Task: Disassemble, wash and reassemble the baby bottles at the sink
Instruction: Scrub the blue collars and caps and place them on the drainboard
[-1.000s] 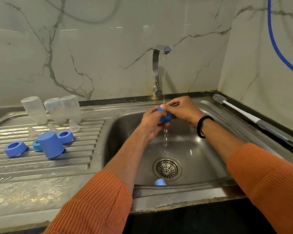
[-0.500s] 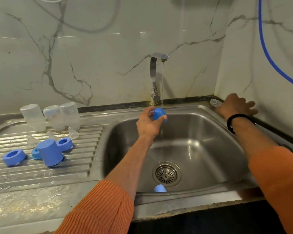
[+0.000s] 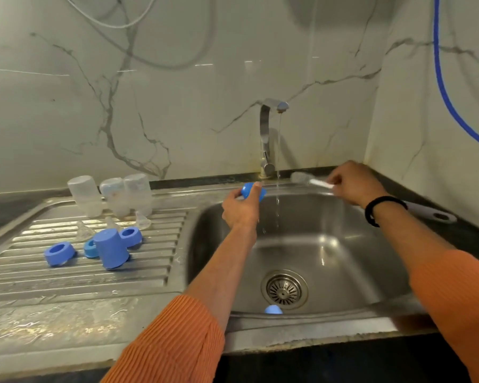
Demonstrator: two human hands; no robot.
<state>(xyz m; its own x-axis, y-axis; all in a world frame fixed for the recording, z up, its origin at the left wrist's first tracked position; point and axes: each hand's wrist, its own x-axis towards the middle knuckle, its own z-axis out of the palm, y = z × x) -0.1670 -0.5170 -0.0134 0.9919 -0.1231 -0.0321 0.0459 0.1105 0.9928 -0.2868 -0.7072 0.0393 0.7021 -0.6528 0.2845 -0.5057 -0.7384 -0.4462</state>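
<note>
My left hand (image 3: 239, 208) grips a small blue bottle cap (image 3: 250, 190) over the back left of the sink basin (image 3: 329, 252), just left of the thin stream from the tap (image 3: 267, 134). My right hand (image 3: 351, 183) holds the white stem of the bottle brush (image 3: 315, 182) above the basin's back right rim, bristles pointing left toward the tap. Three clear bottles (image 3: 114, 194) stand upside down on the drainboard (image 3: 80, 272). Clear teats (image 3: 143, 219), blue collars (image 3: 58, 252) and a tall blue cap (image 3: 109, 251) lie in front of them.
Another blue cap (image 3: 273, 309) lies in the basin by the drain strainer (image 3: 284, 288), close to the front wall. A blue hose (image 3: 448, 92) hangs down the right wall. Marble walls close off the back and right.
A second ago both hands held the blue cap under the stream. My right hand then reached to the right rim and has now lifted the brush toward the tap; my left hand keeps the cap.
</note>
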